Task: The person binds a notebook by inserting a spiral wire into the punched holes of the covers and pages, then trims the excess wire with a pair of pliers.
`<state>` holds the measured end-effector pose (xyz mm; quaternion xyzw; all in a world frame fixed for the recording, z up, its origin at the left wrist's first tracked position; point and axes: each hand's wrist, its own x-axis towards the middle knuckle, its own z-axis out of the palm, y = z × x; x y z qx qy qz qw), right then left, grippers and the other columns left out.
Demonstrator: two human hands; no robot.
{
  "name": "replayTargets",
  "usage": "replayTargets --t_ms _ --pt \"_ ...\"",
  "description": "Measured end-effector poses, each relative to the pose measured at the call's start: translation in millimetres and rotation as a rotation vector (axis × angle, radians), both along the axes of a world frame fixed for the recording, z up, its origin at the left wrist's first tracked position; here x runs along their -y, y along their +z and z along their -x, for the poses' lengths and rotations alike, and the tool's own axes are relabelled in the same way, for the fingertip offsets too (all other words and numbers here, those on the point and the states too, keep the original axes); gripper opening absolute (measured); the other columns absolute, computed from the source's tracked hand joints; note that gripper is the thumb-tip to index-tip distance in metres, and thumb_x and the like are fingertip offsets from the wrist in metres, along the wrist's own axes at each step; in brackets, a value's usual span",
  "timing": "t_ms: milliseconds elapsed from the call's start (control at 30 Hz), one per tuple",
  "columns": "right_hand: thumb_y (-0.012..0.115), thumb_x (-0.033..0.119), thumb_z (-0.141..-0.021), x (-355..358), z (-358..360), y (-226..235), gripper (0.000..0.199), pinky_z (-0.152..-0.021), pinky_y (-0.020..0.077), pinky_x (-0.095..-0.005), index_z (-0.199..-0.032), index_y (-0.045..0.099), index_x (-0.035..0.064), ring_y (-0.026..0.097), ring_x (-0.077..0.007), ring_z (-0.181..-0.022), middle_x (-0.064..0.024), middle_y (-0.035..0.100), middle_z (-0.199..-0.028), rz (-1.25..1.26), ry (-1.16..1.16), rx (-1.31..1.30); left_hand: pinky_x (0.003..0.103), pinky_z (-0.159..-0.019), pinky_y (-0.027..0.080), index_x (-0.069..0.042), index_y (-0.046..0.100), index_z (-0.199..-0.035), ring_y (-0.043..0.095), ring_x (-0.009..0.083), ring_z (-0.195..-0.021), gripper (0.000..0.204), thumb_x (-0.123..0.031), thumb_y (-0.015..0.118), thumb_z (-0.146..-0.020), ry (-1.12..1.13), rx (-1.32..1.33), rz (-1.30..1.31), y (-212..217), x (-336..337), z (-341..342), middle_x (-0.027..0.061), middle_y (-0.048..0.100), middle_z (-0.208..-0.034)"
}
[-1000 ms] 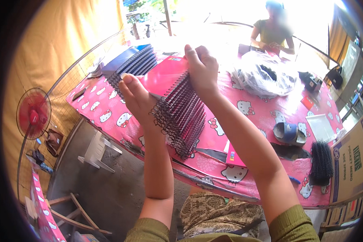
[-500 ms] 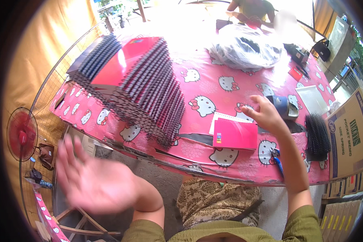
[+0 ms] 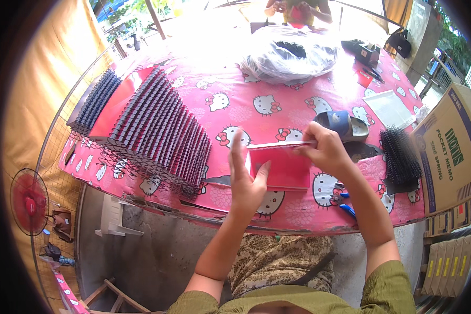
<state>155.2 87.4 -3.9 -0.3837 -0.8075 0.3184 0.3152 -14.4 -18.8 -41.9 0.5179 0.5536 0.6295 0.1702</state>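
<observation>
Notepad [image 3: 285, 175], pink-covered, between left hand [image 3: 246, 180] and right hand [image 3: 322, 149] at the near side of the counter [image 3: 303, 215]. Fingers of right hand closed on its raised upper edge; left hand open, fingers upright along its left edge, thumb over the pink cover, contact impossible to tell. Left of left hand, tall stack of spiral-bound notepads [image 3: 157, 131]; farther left, bluish stack [image 3: 97, 104]. Just beyond right hand, blue slipper [image 3: 335, 123]; nearer, blue-handled pliers [image 3: 347, 210]. Right of right hand, black spiral coils [image 3: 400, 157], then cardboard box [image 3: 450, 152].
</observation>
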Motion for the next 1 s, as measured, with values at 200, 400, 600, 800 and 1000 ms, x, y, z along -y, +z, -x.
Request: replayTargets --t_ms 200,400,600,800,1000 --pt "0.082 0.013 -0.072 10 0 12 0.034 -0.063 0.0480 -0.0349 -0.084 0.053 -0.0005 0.061 -0.0214 -0.068 -0.0128 0.061 -0.072 -0.032 0.176 0.025 0.046 -0.105 0.037 -0.018 0.061 -0.126 0.046 0.0298 -0.125 0.048 0.002 0.067 -0.082 0.054 -0.255 0.145 1 2 7 0.0146 0.043 -0.141" --pt "0.081 0.017 -0.070 7 -8 14 0.037 -0.070 0.0500 -0.0388 -0.092 0.057 -0.0013 0.064 -0.0366 -0.080 -0.0204 0.063 -0.087 -0.199 0.239 0.182 0.049 -0.099 0.030 -0.013 0.074 -0.091 0.060 0.0181 -0.094 0.011 -0.015 0.074 -0.080 0.023 -0.397 0.123 22 -17 -7 0.0001 0.070 -0.087" --pt "0.078 0.029 -0.076 -44 -142 42 0.035 -0.078 0.0520 -0.0417 -0.093 0.068 -0.0003 0.067 -0.0332 -0.088 -0.0199 0.068 -0.094 -0.136 -0.667 0.787 0.041 -0.095 0.029 -0.014 0.074 -0.083 0.058 0.0149 -0.082 0.005 -0.013 0.076 -0.078 -0.078 -0.338 0.104 30 -26 -12 -0.0021 0.069 -0.078" --pt "0.076 0.024 -0.079 -66 -208 -14 0.027 -0.081 0.0529 -0.0417 -0.096 0.069 0.0033 0.067 -0.0329 -0.092 -0.0179 0.069 -0.093 -0.131 -0.812 0.710 0.045 -0.100 0.025 -0.015 0.074 -0.084 0.057 0.0177 -0.091 0.005 -0.017 0.076 -0.079 0.194 -0.622 -0.065 26 -26 -25 -0.0035 0.069 -0.086" --pt "0.075 0.004 -0.075 -54 -157 8 0.025 -0.070 0.0511 -0.0336 -0.100 0.072 0.0028 0.064 -0.0230 -0.077 -0.0128 0.066 -0.092 -0.383 -0.504 0.298 0.035 -0.091 0.036 -0.008 0.071 -0.088 0.057 0.0205 -0.095 0.011 -0.013 0.075 -0.080 0.100 -0.629 -0.140 19 -27 -19 0.0005 0.068 -0.085"
